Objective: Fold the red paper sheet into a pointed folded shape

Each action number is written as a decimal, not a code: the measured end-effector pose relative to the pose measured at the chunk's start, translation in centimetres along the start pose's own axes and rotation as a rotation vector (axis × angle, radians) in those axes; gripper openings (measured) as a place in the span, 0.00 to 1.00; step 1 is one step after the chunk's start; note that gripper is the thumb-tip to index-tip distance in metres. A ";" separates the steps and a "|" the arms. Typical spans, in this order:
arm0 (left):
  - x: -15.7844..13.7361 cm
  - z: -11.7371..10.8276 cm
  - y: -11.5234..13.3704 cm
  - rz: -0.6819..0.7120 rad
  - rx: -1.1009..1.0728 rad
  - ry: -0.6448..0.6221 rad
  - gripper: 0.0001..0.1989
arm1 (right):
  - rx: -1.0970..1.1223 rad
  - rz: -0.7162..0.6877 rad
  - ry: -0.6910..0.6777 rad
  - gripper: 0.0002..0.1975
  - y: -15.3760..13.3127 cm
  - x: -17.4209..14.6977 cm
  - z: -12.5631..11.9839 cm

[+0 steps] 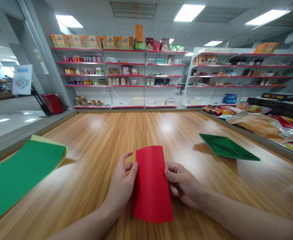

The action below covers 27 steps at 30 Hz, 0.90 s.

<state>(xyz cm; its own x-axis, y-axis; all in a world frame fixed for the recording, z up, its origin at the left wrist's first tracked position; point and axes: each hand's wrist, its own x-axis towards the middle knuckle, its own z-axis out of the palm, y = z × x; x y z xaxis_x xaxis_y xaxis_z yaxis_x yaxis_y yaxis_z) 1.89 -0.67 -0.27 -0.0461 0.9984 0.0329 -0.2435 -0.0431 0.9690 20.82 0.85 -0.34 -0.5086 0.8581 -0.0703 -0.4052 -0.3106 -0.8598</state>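
Between my two hands is a red sheet of paper [152, 186], upright in the view and slightly bowed along its length. My left hand [125, 175] pinches its left edge with the thumb, the index finger sticking out away from the paper. On the right edge, the thumb and fingers of my right hand [180, 180] are closed on the sheet. Off to the right lies a folded green paper shape [227, 146] with pointed ends. Green sheets [26, 170], with a pale yellow one beneath, rest at the left with their far end curling up.
The wooden table [106, 133] has a raised rim. Snack packets [258, 125] are heaped beyond its right edge. Shelves of goods [126, 73] line the back, and a sign on a stand [22, 80] is at the far left near a red box [51, 102].
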 end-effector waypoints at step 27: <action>-2.3 0.5 4.1 0.030 0.276 -0.499 0.31 | -0.428 -0.279 -0.031 0.13 -0.1 -0.9 1.9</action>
<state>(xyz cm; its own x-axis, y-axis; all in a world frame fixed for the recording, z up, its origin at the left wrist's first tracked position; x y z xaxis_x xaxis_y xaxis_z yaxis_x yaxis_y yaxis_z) 1.48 -3.11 3.78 0.4303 0.8962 0.1081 0.0160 -0.1274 0.9917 19.92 -0.67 0.80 -0.4501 0.8701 0.2008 -0.1843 0.1295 -0.9743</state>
